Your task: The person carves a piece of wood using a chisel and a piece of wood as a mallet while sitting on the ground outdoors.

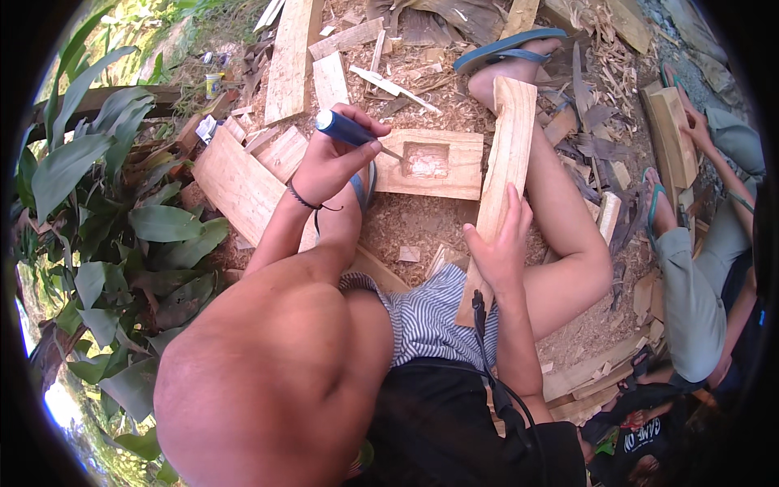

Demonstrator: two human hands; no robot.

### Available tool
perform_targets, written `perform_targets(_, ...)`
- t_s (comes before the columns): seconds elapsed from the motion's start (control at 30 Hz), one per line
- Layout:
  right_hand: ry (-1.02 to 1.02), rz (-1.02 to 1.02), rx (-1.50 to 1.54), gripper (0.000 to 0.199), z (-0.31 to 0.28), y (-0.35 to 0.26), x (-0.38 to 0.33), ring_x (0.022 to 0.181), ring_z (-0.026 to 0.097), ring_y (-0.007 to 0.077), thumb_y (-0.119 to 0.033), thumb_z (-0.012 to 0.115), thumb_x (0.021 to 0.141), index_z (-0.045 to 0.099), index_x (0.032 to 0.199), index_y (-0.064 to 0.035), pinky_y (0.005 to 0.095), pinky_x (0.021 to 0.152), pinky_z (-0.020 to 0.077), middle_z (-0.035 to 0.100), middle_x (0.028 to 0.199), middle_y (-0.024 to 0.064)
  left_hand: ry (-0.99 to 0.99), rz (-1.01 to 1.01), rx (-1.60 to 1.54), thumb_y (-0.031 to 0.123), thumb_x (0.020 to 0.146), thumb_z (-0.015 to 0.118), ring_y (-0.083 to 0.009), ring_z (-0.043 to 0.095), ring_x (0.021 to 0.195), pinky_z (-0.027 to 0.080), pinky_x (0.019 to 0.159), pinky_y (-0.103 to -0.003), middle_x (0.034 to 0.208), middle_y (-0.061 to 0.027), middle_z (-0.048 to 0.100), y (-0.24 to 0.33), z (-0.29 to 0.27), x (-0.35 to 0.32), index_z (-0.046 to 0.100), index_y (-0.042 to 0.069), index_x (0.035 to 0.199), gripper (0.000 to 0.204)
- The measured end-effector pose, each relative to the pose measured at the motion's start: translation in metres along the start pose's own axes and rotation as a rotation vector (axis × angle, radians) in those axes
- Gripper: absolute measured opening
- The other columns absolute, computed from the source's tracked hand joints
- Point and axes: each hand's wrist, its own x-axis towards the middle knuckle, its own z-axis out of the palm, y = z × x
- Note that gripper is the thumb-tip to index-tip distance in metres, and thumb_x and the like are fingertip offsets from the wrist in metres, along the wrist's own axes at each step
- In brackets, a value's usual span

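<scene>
My left hand (331, 169) is closed around the blue handle of a chisel (344, 128). Its thin metal blade slants down to the left edge of a rectangular recess cut in a pale wood block (462, 166). Whether the tip touches the wood is hard to tell. The block lies flat on the ground between my feet, and wood chips sit in the recess. My right hand (505, 250) grips a long wooden bar (510, 146), wider at its far end, which slants across my right leg beside the block.
Shavings and offcuts litter the ground. A wide board (239, 183) lies left of the block, and a long plank (292, 61) lies beyond. Leafy plants (166, 223) crowd the left side. At the right, another person's hand (696, 130) rests on a wood block (672, 138).
</scene>
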Motion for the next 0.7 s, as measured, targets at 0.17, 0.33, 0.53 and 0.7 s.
perform_targets(0.17,-0.008,0.010,0.021,0.091,-0.002,-0.001,0.000,0.130,0.042,0.0427,-0.016,0.076,0.077,0.027,0.153,-0.0033,0.0480,0.111,0.0369,0.033,0.142,0.0265,-0.034,-0.027,-0.006,-0.005,0.087,0.072,-0.0183,0.063,0.113,0.052,0.098,-0.034,0.116,-0.0106,0.067,-0.002,-0.003,-0.010,0.058,0.003,0.113,0.030)
perform_targets(0.33,-0.025,0.030,-0.005,0.091,-0.001,0.000,0.001,0.131,0.042,0.0424,-0.016,0.076,0.078,0.026,0.153,-0.0033,0.0476,0.111,0.0374,0.032,0.143,0.0265,-0.045,0.018,-0.004,-0.006,0.086,0.072,-0.0187,0.064,0.111,0.052,0.097,-0.033,0.116,-0.0116,0.068,-0.001,-0.005,-0.024,0.060,0.004,0.109,0.028)
perform_targets(0.53,-0.031,0.015,0.030,0.092,-0.001,0.000,0.001,0.128,0.043,0.0470,-0.018,0.073,0.078,0.023,0.153,-0.0011,0.0511,0.107,0.0402,0.030,0.141,0.0292,-0.106,0.007,0.010,-0.007,0.085,0.073,-0.0197,0.067,0.108,0.055,0.093,-0.034,0.113,-0.0125,0.070,0.003,-0.003,-0.024,0.061,0.004,0.107,0.027)
perform_targets(0.7,-0.032,0.011,0.025,0.092,-0.002,-0.001,0.002,0.128,0.044,0.0460,-0.017,0.073,0.078,0.023,0.153,-0.0008,0.0510,0.107,0.0412,0.030,0.141,0.0282,-0.153,0.034,0.075,-0.006,0.085,0.073,-0.0196,0.068,0.106,0.057,0.090,-0.034,0.112,-0.0131,0.071,0.006,-0.002,-0.022,0.062,0.003,0.105,0.024)
